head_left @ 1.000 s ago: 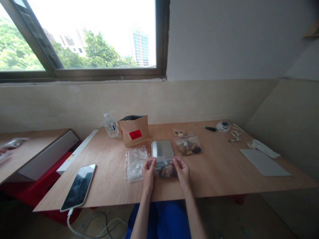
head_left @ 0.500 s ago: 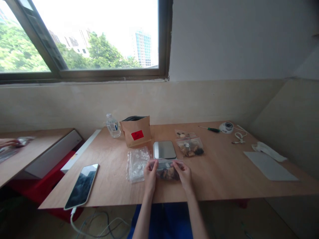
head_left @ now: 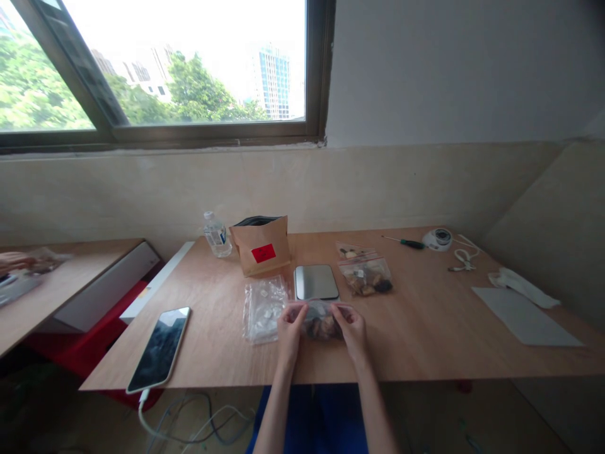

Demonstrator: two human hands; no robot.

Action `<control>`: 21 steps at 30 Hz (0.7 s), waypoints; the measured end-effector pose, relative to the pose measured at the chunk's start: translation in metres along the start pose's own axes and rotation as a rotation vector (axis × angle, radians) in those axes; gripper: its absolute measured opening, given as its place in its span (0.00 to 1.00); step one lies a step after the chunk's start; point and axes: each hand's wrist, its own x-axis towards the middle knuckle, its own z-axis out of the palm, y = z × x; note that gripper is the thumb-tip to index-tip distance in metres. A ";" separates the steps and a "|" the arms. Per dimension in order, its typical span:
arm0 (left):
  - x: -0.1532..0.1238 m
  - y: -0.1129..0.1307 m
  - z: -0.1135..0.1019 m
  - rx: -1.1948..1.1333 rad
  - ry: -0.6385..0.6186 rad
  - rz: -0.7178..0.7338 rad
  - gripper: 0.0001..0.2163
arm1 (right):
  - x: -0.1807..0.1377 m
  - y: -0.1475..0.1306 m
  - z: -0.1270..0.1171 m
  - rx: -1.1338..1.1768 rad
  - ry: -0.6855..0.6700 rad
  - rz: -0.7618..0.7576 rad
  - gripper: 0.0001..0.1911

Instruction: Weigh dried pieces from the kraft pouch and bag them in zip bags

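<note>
A small clear zip bag (head_left: 321,323) filled with brown dried pieces lies near the front edge of the wooden table (head_left: 425,328). My left hand (head_left: 290,328) pinches its left top corner and my right hand (head_left: 352,326) pinches its right top corner. Just behind the bag sits a small silver scale (head_left: 316,282). To the left of my left hand lies a stack of empty clear bags (head_left: 265,308). Behind and to the right lie two filled zip bags (head_left: 366,277).
A brown paper pouch with a red label (head_left: 261,252) and a water bottle (head_left: 216,234) stand at the back. A phone (head_left: 159,348) on a cable lies front left. A screwdriver (head_left: 401,242), white cable (head_left: 463,257) and paper (head_left: 524,318) lie right. Another person's hand (head_left: 14,260) works far left.
Both hands stay on the bag; the fingers have shifted slightly along its top edge. The camera has drifted a little, so everything sits slightly further right.
</note>
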 end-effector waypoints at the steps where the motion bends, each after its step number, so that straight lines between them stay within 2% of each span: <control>1: 0.000 0.000 0.000 -0.013 -0.007 -0.009 0.11 | 0.000 -0.001 0.001 0.001 -0.035 0.004 0.15; 5: -0.001 0.000 0.002 -0.036 -0.015 -0.034 0.11 | -0.002 -0.005 0.003 0.007 -0.118 0.024 0.15; 13: -0.001 0.001 -0.001 -0.043 0.001 -0.039 0.10 | -0.006 -0.004 0.001 -0.034 0.006 0.001 0.13; 21: -0.003 0.001 -0.002 -0.018 -0.007 -0.040 0.10 | -0.008 -0.006 0.000 -0.061 -0.020 -0.046 0.12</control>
